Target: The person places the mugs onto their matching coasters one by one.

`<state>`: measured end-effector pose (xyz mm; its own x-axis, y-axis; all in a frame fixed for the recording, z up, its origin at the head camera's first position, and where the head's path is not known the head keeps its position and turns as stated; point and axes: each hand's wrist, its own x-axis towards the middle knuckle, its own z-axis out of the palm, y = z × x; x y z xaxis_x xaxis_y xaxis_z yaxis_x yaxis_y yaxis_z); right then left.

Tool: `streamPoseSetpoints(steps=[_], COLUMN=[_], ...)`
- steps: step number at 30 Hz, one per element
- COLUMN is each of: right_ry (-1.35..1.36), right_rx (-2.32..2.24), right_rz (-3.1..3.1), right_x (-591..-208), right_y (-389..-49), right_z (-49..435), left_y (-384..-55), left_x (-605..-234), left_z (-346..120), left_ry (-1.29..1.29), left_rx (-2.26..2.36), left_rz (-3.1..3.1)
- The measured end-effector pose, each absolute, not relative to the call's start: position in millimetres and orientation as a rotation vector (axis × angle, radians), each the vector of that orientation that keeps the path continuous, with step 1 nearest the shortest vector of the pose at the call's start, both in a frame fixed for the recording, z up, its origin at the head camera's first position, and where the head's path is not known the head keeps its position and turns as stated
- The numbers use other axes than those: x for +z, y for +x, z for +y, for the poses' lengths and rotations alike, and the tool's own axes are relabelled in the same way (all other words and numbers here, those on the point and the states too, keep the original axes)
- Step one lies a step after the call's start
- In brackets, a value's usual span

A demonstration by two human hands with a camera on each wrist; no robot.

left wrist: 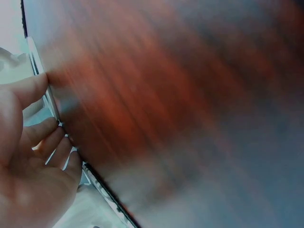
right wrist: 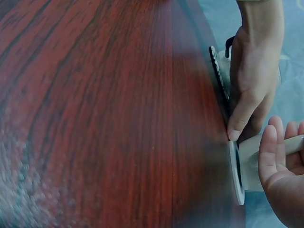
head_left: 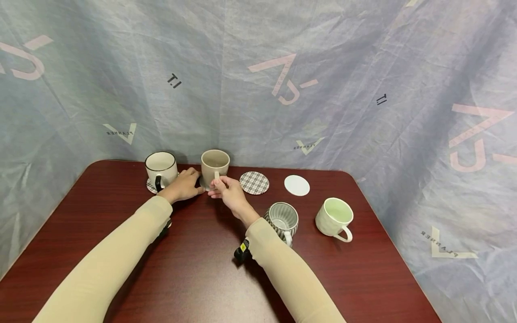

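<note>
A beige mug (head_left: 210,174) stands at the back of the table, over a pale coaster (right wrist: 240,178). My right hand (head_left: 231,194) pinches its handle (head_left: 217,175) between thumb and fingers. From the left, my left hand (head_left: 184,185) reaches in with thumb and fingers spread apart, its thumb touching the coaster's edge. In the left wrist view that thumb lies on the rim of the coaster (left wrist: 40,71), with the fingertips close by. Left of this hand, a white mug with a black rim and handle (head_left: 163,168) sits on a patterned coaster (head_left: 151,187).
Right of the beige mug lie a plaid coaster (head_left: 254,183) and a plain white coaster (head_left: 297,185). A grey striped mug (head_left: 283,219) stands beside my right forearm, and a pale green mug (head_left: 332,219) farther right. A hanging cloth (head_left: 258,121) backs the table.
</note>
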<state>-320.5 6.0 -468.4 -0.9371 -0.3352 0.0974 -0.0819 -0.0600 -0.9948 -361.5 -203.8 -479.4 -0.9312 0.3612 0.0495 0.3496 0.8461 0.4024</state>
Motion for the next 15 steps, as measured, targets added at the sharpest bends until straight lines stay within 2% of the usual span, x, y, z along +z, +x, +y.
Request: streamPoseSetpoints(steps=[15], right_ry=[-0.475], right_rx=[-2.116], right_rz=[2.020], right_x=[-471.2], right_y=[-322.5], right_z=[3.8], left_y=[-364.4], left_x=[-482.9], left_z=[-205.5], left_ry=[0.579], left_rx=[0.651], left_rz=[2.994])
